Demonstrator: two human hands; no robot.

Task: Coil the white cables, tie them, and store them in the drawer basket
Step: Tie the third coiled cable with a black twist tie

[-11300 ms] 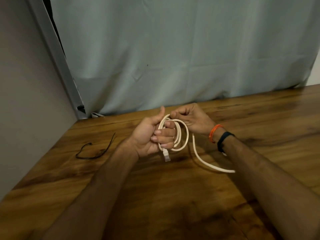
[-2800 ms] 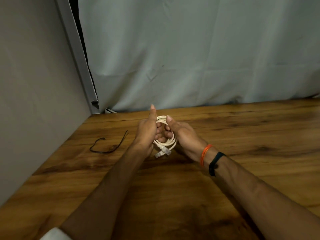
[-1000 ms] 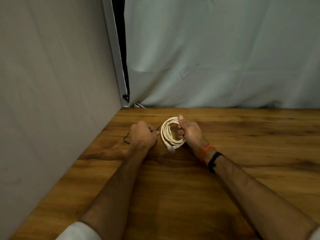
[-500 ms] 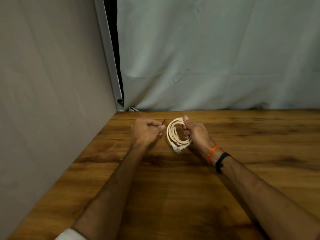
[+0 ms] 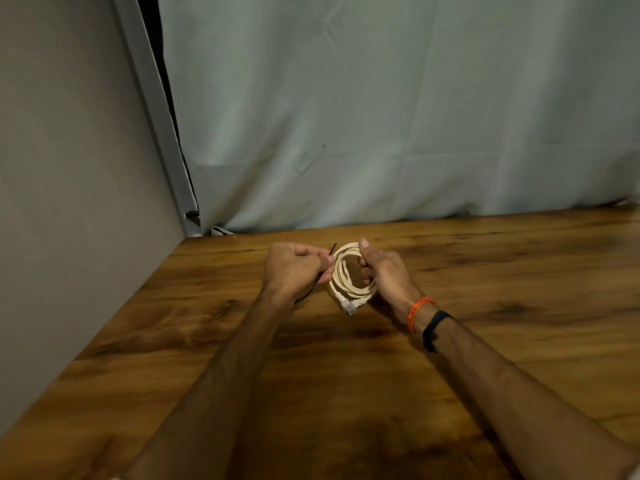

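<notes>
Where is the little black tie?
In the head view, the black tie is pinched in the left hand, just left of the coiled white cable.

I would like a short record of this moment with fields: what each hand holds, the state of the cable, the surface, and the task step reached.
left hand: left hand closed on a thin black tie, beside the coil
right hand: right hand grips the white cable at its right side
cable state: coiled in a ring, held upright, connector hanging at the bottom
surface: wooden table
background: grey curtain
task step: coil made, not yet tied; drawer basket not in view
</notes>
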